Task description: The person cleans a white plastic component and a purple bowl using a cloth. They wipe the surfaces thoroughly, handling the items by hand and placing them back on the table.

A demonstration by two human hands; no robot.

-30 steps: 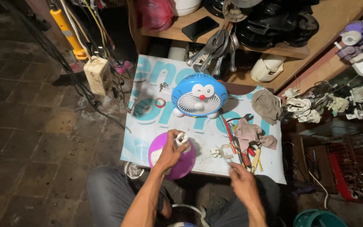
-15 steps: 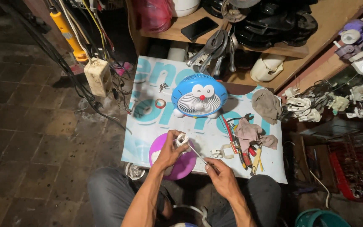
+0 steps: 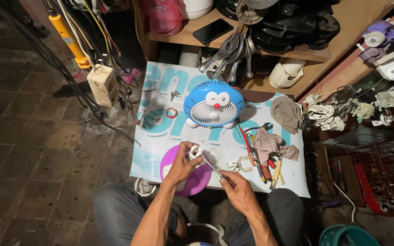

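**While 2 hands work a small white part**

While held over the purple lid (image 3: 192,180), pinched in the left hand (image 3: 182,165): a small white part (image 3: 195,151), fingers closed around it. Gripped shut in the right hand (image 3: 236,187): a thin screwdriver (image 3: 211,166), tip at the part. Beyond both grips on the counter (image 3: 160,136): a blue cartoon-faced fan (image 3: 214,105), seemingly whole from the front. Right of the right grip: loose tools (image 3: 265,166), a rag (image 3: 270,143). Judged mid-way; part not yet refitted.

Small white part (image 3: 195,151) met by thin screwdriver (image 3: 212,166) above purple lid (image 3: 196,178).
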